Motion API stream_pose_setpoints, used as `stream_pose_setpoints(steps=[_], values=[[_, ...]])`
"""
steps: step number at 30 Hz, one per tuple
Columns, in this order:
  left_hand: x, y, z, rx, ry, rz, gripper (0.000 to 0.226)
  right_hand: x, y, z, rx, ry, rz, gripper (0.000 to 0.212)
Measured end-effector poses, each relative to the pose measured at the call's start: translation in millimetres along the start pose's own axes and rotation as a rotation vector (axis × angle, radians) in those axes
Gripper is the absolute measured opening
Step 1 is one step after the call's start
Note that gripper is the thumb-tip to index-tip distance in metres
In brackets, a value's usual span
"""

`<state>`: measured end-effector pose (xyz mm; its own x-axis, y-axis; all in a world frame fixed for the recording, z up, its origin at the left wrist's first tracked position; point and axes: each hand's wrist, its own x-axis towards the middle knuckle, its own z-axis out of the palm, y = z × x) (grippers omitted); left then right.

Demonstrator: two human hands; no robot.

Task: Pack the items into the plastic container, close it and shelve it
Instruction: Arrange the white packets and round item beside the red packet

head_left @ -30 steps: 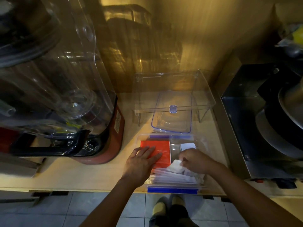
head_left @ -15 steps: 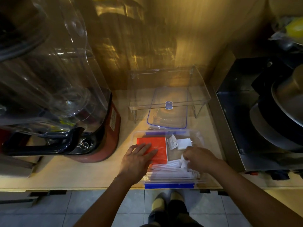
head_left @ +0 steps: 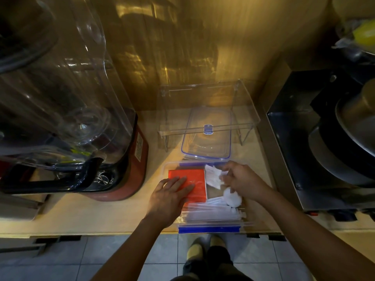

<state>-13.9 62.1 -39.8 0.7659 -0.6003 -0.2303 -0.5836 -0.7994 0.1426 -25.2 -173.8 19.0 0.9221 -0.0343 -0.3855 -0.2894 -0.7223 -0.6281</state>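
A clear plastic container with blue clips sits open at the counter's front edge. Inside lie an orange-red packet, white sachets, a round white pad and several wrapped white straws. My left hand rests flat on the orange-red packet, fingers spread. My right hand is over the container's right side, fingers curled around a white sachet's edge. The container's clear lid with a blue rim lies just behind it, under a clear acrylic shelf riser.
A large blender with a red base and clear cover stands at the left. At the right, a dark steel appliance carries stacked pans. A wooden wall panel backs the counter. Tiled floor and my feet show below the edge.
My right hand moved from the straws at the container's front toward its back right, onto the white sachets. A round white pad now shows. My left hand stays on the packet.
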Motion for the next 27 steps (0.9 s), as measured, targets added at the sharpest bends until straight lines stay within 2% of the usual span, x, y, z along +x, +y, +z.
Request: stream_pose_setpoints(steps=[2, 5, 8, 11, 14, 16, 21, 24, 27], values=[[-0.6, 1.1, -1.6, -0.001, -0.014, -0.004, 0.049, 0.2, 2.8, 1.1, -0.105, 0.037, 0.005, 0.014], [0.4, 11.3, -8.1, -0.034, -0.034, -0.027, 0.047, -5.9, 15.8, 10.0, -0.458, -0.054, -0.134, 0.024], [2.3, 38.7, -19.6, -0.241, -0.015, 0.034, 0.037, -7.5, 33.4, 24.2, -0.744, -0.191, -0.225, 0.048], [2.8, 69.5, -18.0, -0.395, -0.121, 0.145, 0.037, -6.7, 43.0, 33.0, -0.852, -0.192, -0.227, 0.054], [7.9, 79.7, -10.8, -0.497, -0.260, 0.069, 0.037, -4.4, 44.0, 38.5, -0.886, -0.200, -0.243, 0.054], [10.3, 79.0, -8.5, -0.562, -0.293, 0.011, 0.037, -2.5, 42.3, 40.0, -0.889, -0.215, -0.232, 0.057], [11.6, 76.3, -6.5, -0.434, -0.333, 0.024, 0.040, 1.5, 33.6, 29.9, -0.634, -0.140, -0.112, 0.078], [12.6, 76.0, -5.0, -0.444, -0.329, 0.004, 0.037, 10.1, 19.6, 21.6, -0.418, -0.096, -0.084, 0.074], [13.4, 75.2, -6.7, -0.465, -0.367, -0.044, 0.039, 16.6, 9.7, 20.7, -0.371, -0.097, -0.080, 0.065]])
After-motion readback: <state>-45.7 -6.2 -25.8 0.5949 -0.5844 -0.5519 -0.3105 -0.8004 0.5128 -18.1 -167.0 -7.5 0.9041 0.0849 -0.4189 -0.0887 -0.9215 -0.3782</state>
